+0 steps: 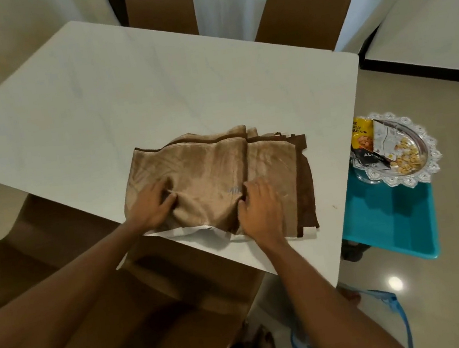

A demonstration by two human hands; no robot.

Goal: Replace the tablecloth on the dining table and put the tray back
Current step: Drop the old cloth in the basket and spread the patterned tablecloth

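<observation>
A brown chair [57, 257] is tucked under the near side of the white table [150, 81]. The folded tablecloth [209, 165] lies on the table, close to the near edge. It is tan with a dark brown border. The left hand [151, 204] sits on the left part of the cloth, with bent fingers pinching a bit of it. Just beside it, the right hand [259, 208] curls its fingers around a fold in the cloth. To the right, off the table, the shiny silver tray [432, 157] sits on a blue-green stool [388, 219]. On the tray are a yellow packet [360, 134], a white packet [382, 137] and some loose nuts [406, 158].
</observation>
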